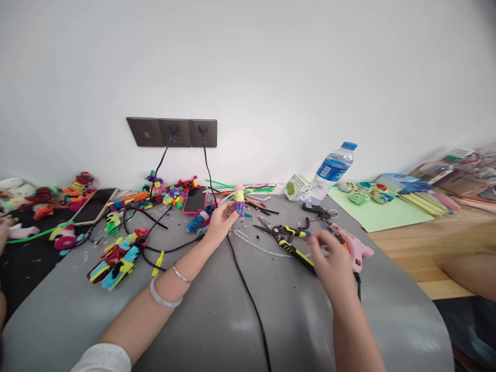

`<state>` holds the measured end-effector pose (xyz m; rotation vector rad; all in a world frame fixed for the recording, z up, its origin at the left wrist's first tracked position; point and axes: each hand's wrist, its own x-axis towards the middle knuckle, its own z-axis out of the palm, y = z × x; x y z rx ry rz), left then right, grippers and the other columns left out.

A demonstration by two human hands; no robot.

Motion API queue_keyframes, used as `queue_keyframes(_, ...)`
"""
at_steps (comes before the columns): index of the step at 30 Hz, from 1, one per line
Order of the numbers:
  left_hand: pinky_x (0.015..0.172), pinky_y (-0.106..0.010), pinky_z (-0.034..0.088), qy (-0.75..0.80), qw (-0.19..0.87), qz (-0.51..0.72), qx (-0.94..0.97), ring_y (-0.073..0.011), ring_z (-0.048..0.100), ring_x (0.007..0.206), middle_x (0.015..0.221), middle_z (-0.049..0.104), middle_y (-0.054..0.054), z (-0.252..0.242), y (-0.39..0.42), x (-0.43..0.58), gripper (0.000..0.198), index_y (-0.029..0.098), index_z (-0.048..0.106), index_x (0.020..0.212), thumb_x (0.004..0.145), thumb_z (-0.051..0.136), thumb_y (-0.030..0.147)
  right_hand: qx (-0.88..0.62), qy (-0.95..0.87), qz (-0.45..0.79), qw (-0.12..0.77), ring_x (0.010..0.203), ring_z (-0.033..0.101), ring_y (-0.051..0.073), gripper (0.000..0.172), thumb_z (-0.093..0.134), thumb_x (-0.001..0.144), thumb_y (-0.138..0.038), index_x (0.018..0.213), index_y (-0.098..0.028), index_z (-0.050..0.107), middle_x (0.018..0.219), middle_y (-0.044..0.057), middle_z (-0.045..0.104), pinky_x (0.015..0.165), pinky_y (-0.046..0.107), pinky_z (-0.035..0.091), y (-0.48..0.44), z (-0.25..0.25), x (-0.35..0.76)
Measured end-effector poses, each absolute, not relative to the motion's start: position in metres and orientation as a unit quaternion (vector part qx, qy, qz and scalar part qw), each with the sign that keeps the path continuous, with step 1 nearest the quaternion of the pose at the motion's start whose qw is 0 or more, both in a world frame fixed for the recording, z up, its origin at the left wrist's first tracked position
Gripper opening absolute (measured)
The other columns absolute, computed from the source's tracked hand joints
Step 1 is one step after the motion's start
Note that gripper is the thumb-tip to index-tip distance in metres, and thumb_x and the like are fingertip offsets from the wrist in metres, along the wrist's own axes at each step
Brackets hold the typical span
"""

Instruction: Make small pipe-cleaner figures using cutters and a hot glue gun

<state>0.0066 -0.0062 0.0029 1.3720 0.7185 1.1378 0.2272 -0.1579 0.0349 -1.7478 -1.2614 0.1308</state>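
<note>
My left hand (220,221) is closed round a small upright figure (239,199) of yellow, pink and purple pipe cleaner, held over the grey table (217,320). My right hand (329,258) hovers, blurred by motion, just beside the pink glue gun (354,247) and the yellow-and-black pliers (289,240). Its fingers are curled, and whether they grip anything is unclear. A white fuzzy pipe cleaner (258,247) lies on the table between both hands.
Colourful pipe-cleaner pieces (116,258) litter the left side, with two phones (95,205) (194,200), black cables (248,294) to wall sockets (174,132), a water bottle (331,170), a small green box (295,186), keys (320,210) and green paper (377,212). Another person's arm (470,274) rests at right.
</note>
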Motion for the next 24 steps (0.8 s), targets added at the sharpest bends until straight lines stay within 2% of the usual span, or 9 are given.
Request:
queue_keyframes(3, 0.093, -0.038, 0.050, 0.304, 0.571, 0.483, 0.590, -0.0244, 0.066, 0.100, 0.103, 0.071, -0.012, 0.002, -0.006, 0.007, 0.042, 0.013, 0.064, 0.107, 0.078, 0.070, 0.043, -0.657, -0.613, 0.174, 0.402, 0.063, 0.051, 0.018, 0.015, 0.051, 0.085, -0.031, 0.085, -0.021, 0.063, 0.074, 0.003, 0.061, 0.060, 0.029, 0.039, -0.135, 0.034, 0.202)
queue_keyframes(8, 0.091, -0.036, 0.051, 0.307, 0.565, 0.479, 0.598, -0.0237, 0.066, 0.101, 0.103, 0.070, -0.011, 0.001, -0.007, 0.007, 0.038, 0.014, 0.065, 0.105, 0.078, 0.070, 0.040, -0.666, -0.649, 0.185, 0.317, 0.065, 0.053, 0.018, 0.007, 0.055, 0.076, -0.019, 0.075, -0.020, 0.063, 0.072, 0.002, 0.060, 0.062, 0.028, 0.039, -0.108, 0.028, 0.188)
queue_keyframes(14, 0.090, -0.035, 0.051, 0.307, 0.563, 0.478, 0.601, -0.0227, 0.066, 0.099, 0.102, 0.070, -0.011, -0.001, -0.006, 0.008, 0.036, 0.013, 0.064, 0.103, 0.077, 0.070, 0.036, -0.696, -0.654, 0.173, 0.239, 0.073, 0.055, 0.019, 0.006, 0.056, 0.078, -0.018, 0.075, -0.021, 0.061, 0.079, 0.002, 0.061, 0.065, 0.028, 0.038, -0.101, 0.024, 0.183)
queue_keyframes(20, 0.086, -0.034, 0.052, 0.306, 0.578, 0.470, 0.593, -0.0232, 0.066, 0.097, 0.103, 0.071, -0.012, 0.000, -0.007, 0.009, 0.038, 0.013, 0.065, 0.104, 0.075, 0.072, 0.035, -0.678, -0.673, 0.164, 0.247, 0.073, 0.055, 0.018, 0.011, 0.049, 0.082, -0.017, 0.077, -0.019, 0.059, 0.082, 0.004, 0.060, 0.068, 0.030, 0.038, -0.098, 0.018, 0.182)
queue_keyframes(24, 0.083, -0.033, 0.052, 0.311, 0.582, 0.458, 0.595, -0.0239, 0.065, 0.099, 0.105, 0.070, -0.013, 0.003, -0.008, 0.008, 0.040, 0.012, 0.065, 0.105, 0.075, 0.072, 0.037, -0.651, -0.651, 0.234, 0.312, 0.065, 0.050, 0.017, 0.016, 0.047, 0.086, -0.029, 0.082, -0.019, 0.059, 0.075, 0.003, 0.058, 0.062, 0.029, 0.037, -0.096, 0.016, 0.191)
